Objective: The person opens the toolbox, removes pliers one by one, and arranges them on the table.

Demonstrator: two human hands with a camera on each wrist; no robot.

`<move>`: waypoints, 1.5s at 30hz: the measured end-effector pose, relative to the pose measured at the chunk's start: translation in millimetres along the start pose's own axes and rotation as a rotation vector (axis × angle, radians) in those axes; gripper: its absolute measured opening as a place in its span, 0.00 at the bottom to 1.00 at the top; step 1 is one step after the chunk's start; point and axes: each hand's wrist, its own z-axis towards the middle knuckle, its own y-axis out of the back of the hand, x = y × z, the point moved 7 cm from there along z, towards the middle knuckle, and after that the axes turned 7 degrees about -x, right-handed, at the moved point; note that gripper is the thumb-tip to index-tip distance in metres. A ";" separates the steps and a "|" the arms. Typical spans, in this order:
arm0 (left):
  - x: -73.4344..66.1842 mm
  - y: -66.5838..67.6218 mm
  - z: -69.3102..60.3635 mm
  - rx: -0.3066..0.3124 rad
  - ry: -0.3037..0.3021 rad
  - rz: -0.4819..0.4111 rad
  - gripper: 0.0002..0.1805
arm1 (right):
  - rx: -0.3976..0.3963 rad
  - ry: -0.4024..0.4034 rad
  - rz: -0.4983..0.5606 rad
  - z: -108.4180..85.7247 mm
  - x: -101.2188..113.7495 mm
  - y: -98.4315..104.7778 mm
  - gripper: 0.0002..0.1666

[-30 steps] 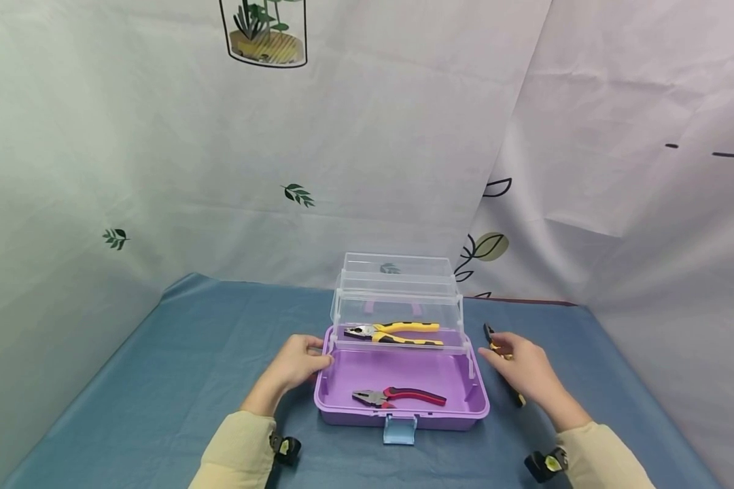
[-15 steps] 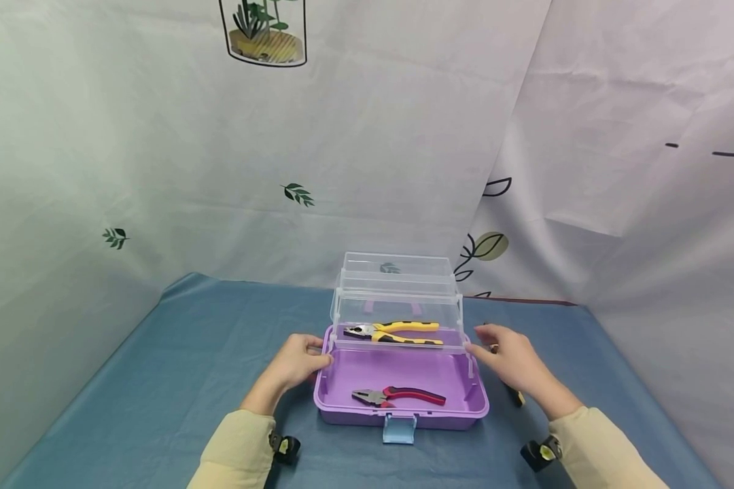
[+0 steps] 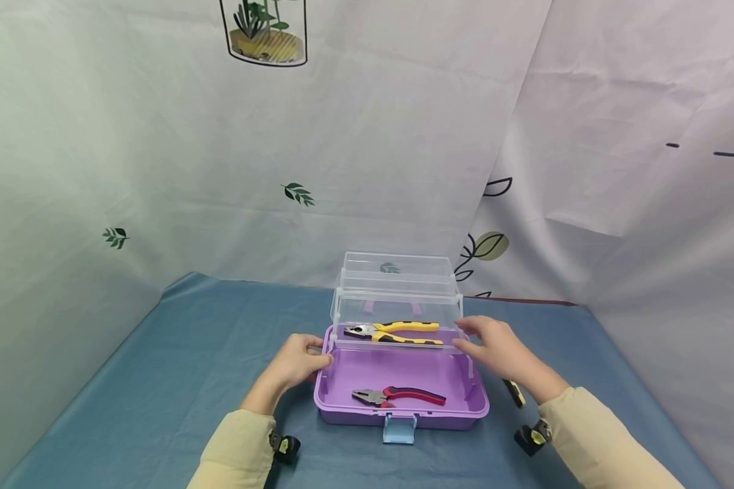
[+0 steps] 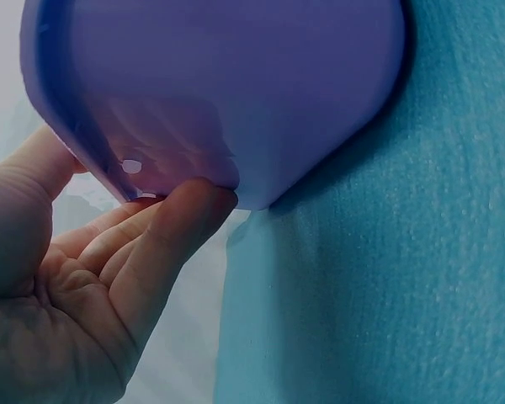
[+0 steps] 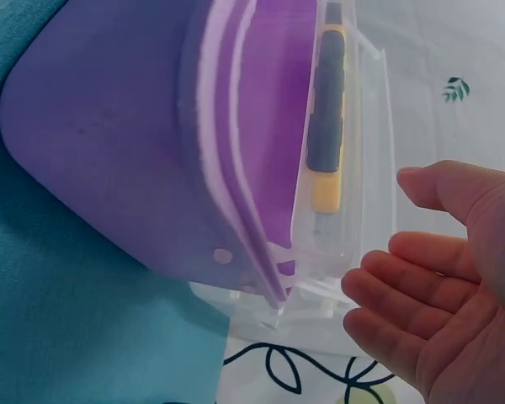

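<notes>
A purple toolbox (image 3: 440, 422) stands open on the blue cloth. My left hand (image 3: 298, 360) holds its left side, thumb at the rim and fingers behind; the left wrist view shows fingertips against the purple wall (image 4: 261, 76). Yellow-and-black pliers (image 3: 406, 327) lie in the raised clear tray (image 3: 449, 312). Red-and-black pliers (image 3: 416, 394) rest on the box floor. Beside the tray's right end is my right hand (image 3: 495, 346), thumb and fingers spread, holding nothing. In the right wrist view a gap separates the fingers (image 5: 404, 299) from the yellow-and-black handle (image 5: 326, 109).
A yellow-and-black tool end (image 3: 514, 392) shows on the cloth under the right forearm; the rest is hidden. The transparent lid (image 3: 397, 263) leans back behind the tray. A blue latch (image 3: 399, 429) hangs at the front. White patterned fabric (image 3: 373, 136) rises behind.
My right hand has moved left and slightly away from me, from above the tool on the cloth to the tray's right end. The left hand and toolbox stay put.
</notes>
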 end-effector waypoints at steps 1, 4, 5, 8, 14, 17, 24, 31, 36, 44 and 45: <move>0.1 0.0 0.1 0.000 -0.001 0.000 0.25 | 0.006 0.006 -0.003 0.7 1.2 -0.4 0.28; 0.5 0.1 0.1 -0.004 0.004 -0.002 0.25 | 0.016 0.023 -0.016 2.9 5.0 -1.3 0.28; 0.7 0.2 0.2 -0.006 0.007 -0.002 0.25 | 0.020 0.030 -0.017 3.6 6.3 -1.6 0.28; 1.7 0.1 0.8 -0.011 0.015 -0.002 0.25 | 0.032 0.058 -0.011 5.5 11.3 -2.0 0.28; 2.3 -0.1 1.9 -0.007 0.015 -0.002 0.24 | 0.053 0.109 0.006 10.7 18.4 -4.8 0.27; 2.3 -0.4 2.2 0.000 0.010 -0.003 0.24 | 0.059 0.129 0.003 13.2 20.5 -7.1 0.26; 1.5 -0.5 2.4 0.012 0.001 -0.009 0.25 | 0.061 0.188 -0.026 19.2 25.8 -12.5 0.25; 1.1 -0.7 2.8 0.013 -0.006 -0.011 0.25 | 0.083 0.190 -0.029 24.3 26.9 -17.3 0.26; 1.8 -0.7 2.5 0.010 0.002 -0.004 0.24 | 0.090 0.197 -0.037 27.3 29.0 -20.4 0.25; 2.9 -1.0 3.4 0.016 -0.007 -0.003 0.24 | 0.119 0.144 -0.034 33.4 28.6 -26.5 0.25; 2.9 -1.0 3.4 0.016 -0.008 -0.004 0.24 | 0.119 0.141 -0.037 34.5 28.9 -27.2 0.24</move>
